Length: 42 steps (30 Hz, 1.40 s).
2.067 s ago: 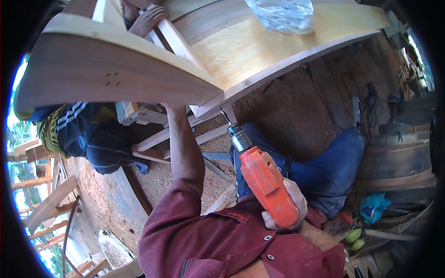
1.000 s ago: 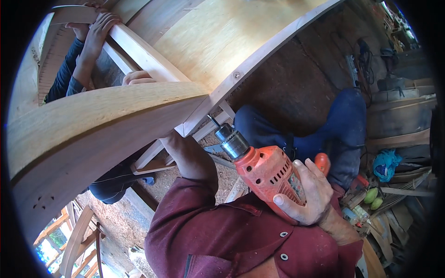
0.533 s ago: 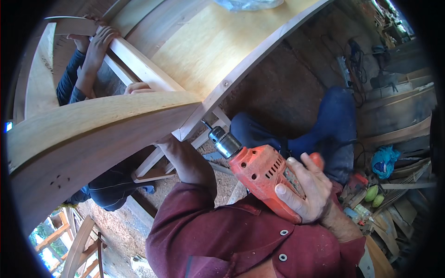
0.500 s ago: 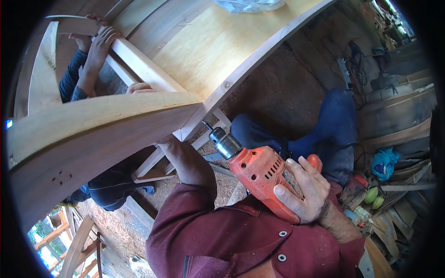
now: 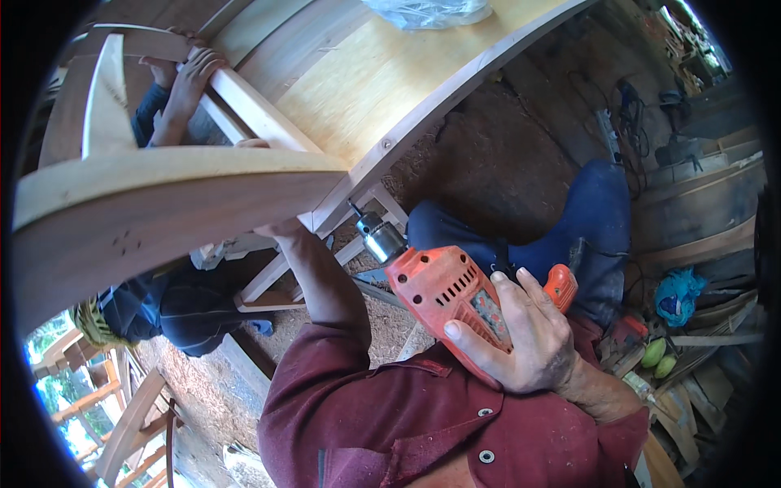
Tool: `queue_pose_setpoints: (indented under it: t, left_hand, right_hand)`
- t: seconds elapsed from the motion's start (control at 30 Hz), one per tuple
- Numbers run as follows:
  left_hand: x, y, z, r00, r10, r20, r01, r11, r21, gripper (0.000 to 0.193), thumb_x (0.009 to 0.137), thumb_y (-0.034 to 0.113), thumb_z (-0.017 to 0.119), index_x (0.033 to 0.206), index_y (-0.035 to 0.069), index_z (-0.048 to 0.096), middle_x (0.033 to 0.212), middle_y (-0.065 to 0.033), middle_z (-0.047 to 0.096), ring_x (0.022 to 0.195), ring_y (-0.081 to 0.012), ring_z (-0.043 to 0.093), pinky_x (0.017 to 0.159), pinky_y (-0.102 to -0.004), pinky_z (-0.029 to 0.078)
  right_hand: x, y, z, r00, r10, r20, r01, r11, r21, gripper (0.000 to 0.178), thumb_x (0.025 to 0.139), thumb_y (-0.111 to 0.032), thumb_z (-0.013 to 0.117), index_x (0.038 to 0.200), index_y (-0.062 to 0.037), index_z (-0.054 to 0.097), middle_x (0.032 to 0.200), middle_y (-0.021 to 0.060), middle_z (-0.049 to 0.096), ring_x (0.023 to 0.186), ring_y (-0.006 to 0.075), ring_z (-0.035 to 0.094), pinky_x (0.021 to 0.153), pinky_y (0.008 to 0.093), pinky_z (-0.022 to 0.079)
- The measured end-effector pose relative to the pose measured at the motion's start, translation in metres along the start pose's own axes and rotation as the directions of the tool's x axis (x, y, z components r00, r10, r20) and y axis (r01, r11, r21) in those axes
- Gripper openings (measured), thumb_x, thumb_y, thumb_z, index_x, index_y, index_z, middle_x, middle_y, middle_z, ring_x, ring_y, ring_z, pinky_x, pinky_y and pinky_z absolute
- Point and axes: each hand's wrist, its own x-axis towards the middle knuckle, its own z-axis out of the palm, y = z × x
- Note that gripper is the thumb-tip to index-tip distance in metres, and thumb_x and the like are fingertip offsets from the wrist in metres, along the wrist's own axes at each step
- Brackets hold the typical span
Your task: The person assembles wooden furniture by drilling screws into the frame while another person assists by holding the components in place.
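Note:
An orange power drill (image 5: pixel 443 285) with a metal chuck points up and left, its thin bit close to the end of a joined wooden frame; whether it touches the wood I cannot tell. My right hand (image 5: pixel 529 337) is wrapped over the drill's rear body, thumb on the near side. My left forearm goes under a thick curved wooden beam (image 5: pixel 163 199), and my left hand (image 5: pixel 281 229) holds it from below, mostly hidden; a few fingertips show over its far edge. Another person's hands (image 5: pixel 195 77) grip a pale wooden rail (image 5: pixel 268 114) at the upper left.
A pale wooden panel (image 5: pixel 358 89) carries a clear plastic bag (image 5: pixel 427 12). Below the beam, a person in dark clothes (image 5: pixel 195 313) is partly visible. A blue plastic bag (image 5: pixel 679 294), green fruits (image 5: pixel 659 358) and wood scraps lie at right. Cables and a power strip (image 5: pixel 608 134) are farther back.
The drill and my right hand have shifted slightly left and up, with the bit now nearer the frame's end. My left hand stays at the beam.

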Motion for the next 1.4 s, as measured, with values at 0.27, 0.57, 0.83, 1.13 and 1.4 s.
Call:
queue_pose_setpoints:
  t: [0.27, 0.57, 0.83, 1.13, 1.4]
  left_hand:
    - [-0.027, 0.056, -0.005, 0.99, 0.144, 0.0, -0.143, 0.988, -0.061, 0.042, 0.087, 0.025, 0.064, 0.121, 0.008, 0.048, 0.117, -0.0046, 0.047, 0.116, -0.0179, 0.047, 0.105, -0.0359, 0.037]
    - [-0.002, 0.007, 0.023, 0.844, 0.438, 0.31, 0.287, -0.857, 0.429, 0.034, 0.091, 0.028, 0.061, 0.114, 0.004, 0.055, 0.111, -0.0092, 0.055, 0.108, -0.0231, 0.055, 0.1, -0.0385, 0.043]
    - [-0.006, -0.053, 0.014, 0.69, 0.058, 0.721, 0.309, -0.925, -0.222, 0.038, 0.096, 0.034, 0.052, 0.112, 0.0, 0.06, 0.111, -0.0174, 0.063, 0.104, -0.0306, 0.062, 0.096, -0.0417, 0.048]
    - [0.053, -0.175, -0.034, 0.832, -0.347, 0.434, -0.057, -0.829, -0.556, 0.025, 0.099, 0.029, 0.058, 0.113, 0.009, 0.055, 0.109, -0.0176, 0.053, 0.094, -0.0322, 0.062, 0.081, -0.0507, 0.054]
    - [0.027, -0.168, 0.056, 0.353, 0.058, 0.934, 0.061, -0.997, 0.039, 0.063, 0.097, 0.021, 0.062, 0.145, -0.006, 0.03, 0.134, -0.0315, 0.05, 0.111, -0.0332, 0.063, 0.088, -0.0442, 0.056]
  right_hand:
    - [-0.014, 0.006, -0.004, 0.996, 0.051, -0.074, -0.032, 0.971, 0.235, 0.054, 0.087, -0.021, 0.068, 0.14, -0.0196, 0.058, 0.112, 0.0316, 0.06, 0.089, 0.0377, 0.067, 0.079, 0.0496, 0.058]
    - [-0.048, 0.033, -0.038, 0.956, 0.283, 0.082, -0.292, 0.87, 0.398, 0.076, 0.062, -0.016, 0.081, 0.135, -0.0084, 0.058, 0.114, 0.0254, 0.063, 0.092, 0.041, 0.067, 0.081, 0.0453, 0.057]
    - [-0.067, 0.148, -0.072, 0.65, 0.476, 0.592, -0.621, -0.115, 0.775, 0.079, 0.068, -0.016, 0.083, 0.136, 0.0082, 0.049, 0.119, 0.0182, 0.067, 0.105, 0.023, 0.067, 0.096, 0.0339, 0.052]
    - [-0.06, 0.295, -0.037, 0.551, 0.562, 0.616, -0.402, -0.468, 0.787, 0.091, 0.063, -0.033, 0.076, 0.134, 0.0117, 0.044, 0.105, 0.0218, 0.066, 0.078, 0.03, 0.071, 0.069, 0.0416, 0.063]
    - [-0.102, 0.393, 0.058, 0.588, 0.317, 0.744, -0.432, -0.655, 0.62, 0.082, 0.077, -0.051, 0.075, 0.131, 0.0065, 0.051, 0.103, 0.0182, 0.069, 0.073, 0.0239, 0.069, 0.069, 0.0411, 0.063]
